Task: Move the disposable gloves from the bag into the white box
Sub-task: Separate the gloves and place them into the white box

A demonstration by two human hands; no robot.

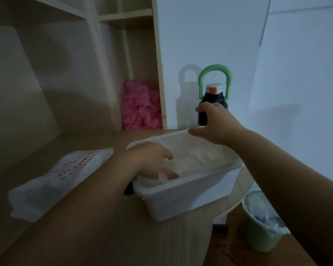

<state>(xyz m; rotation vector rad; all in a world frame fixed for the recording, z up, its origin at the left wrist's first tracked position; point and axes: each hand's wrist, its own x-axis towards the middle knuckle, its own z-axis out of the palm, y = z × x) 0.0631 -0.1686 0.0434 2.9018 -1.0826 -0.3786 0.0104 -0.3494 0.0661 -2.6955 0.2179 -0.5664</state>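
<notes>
- Head view: your left hand point(152, 160) reached down into the white box point(181, 200), at its near left corner, fingers curved downward into the disposable gloves point(196, 160). Whether those fingers pinched the gloves or only pressed on them cannot be told.
- The gloves, thin and see-through white, lay crumpled inside the box, with some film lapping over its rim.
- Your right hand point(215, 123) hung over the far rim of the box, fingers and thumb spread apart, holding nothing.
- The box sat on the wooden table point(104, 237), near its rounded right edge.
- The bag point(52, 181), white with red print, lay flat on the table to the left of the box.
- Behind your right hand stood a dark bottle point(213, 96) with a green loop handle, against the wall.
- A pink crinkled bundle point(140, 110) filled a narrow shelf compartment at the back.
- A green bin point(261, 227) stood on the floor at the lower right.
</notes>
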